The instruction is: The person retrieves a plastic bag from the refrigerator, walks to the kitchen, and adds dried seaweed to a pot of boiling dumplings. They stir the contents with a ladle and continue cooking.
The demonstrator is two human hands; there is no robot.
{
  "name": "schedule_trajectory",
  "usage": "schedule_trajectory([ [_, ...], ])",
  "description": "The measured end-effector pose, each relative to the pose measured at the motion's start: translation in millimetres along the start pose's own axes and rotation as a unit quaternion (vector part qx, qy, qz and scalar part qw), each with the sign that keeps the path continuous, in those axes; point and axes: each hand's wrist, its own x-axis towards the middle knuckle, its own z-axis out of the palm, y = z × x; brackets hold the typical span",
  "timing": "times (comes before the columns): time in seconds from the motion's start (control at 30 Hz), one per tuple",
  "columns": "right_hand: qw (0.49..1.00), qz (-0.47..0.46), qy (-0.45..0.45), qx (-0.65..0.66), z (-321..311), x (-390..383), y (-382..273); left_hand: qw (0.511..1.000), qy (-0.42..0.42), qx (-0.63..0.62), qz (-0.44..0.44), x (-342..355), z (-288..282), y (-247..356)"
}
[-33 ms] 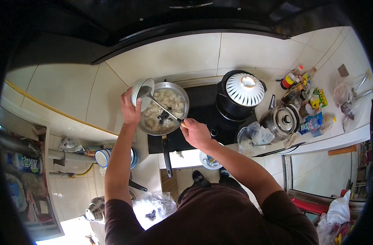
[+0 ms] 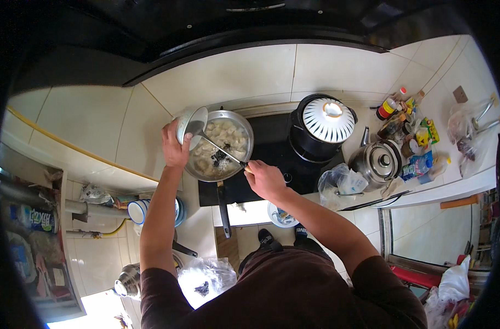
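Left fingers (image 2: 168, 131) hold bowl (image 2: 201, 116); right fingers (image 2: 253, 166) hold ladle (image 2: 195, 128), partly hiding bowl's inside.

The ladle (image 2: 194, 126) partly hides the bowl (image 2: 201, 114); dark bits (image 2: 218, 157) in the pan (image 2: 249, 137) are too small to tell.

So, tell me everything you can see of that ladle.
The ladle looks metal, with a grey rounded head, slim straight shaft and dark section near the grip. The right hand holds its handle end. It slants across above the pan, head toward the left, at the mouth of the tilted bowl; whether they touch is unclear.
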Motion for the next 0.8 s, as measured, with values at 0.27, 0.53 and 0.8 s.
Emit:
schedule_trajectory([
  [0.27, 0.996, -0.016, -0.053, -0.067, -68.6, -26.2, 10.4, 0.994, -0.027, 0.101, 0.039, -4.1, -31.0, 10.4],
  [0.53, 0.997, -0.025, 0.037, 0.068, -24.4, -8.5, -13.7, 0.969, 0.031, -0.198, -0.142, -8.9, -10.7, 14.4],
  [0.8, 0.997, -0.03, -0.008, 0.077, -28.6, -19.9, -16.2, 0.945, 0.076, -0.258, -0.184, -1.3, -15.9, 26.5],
])
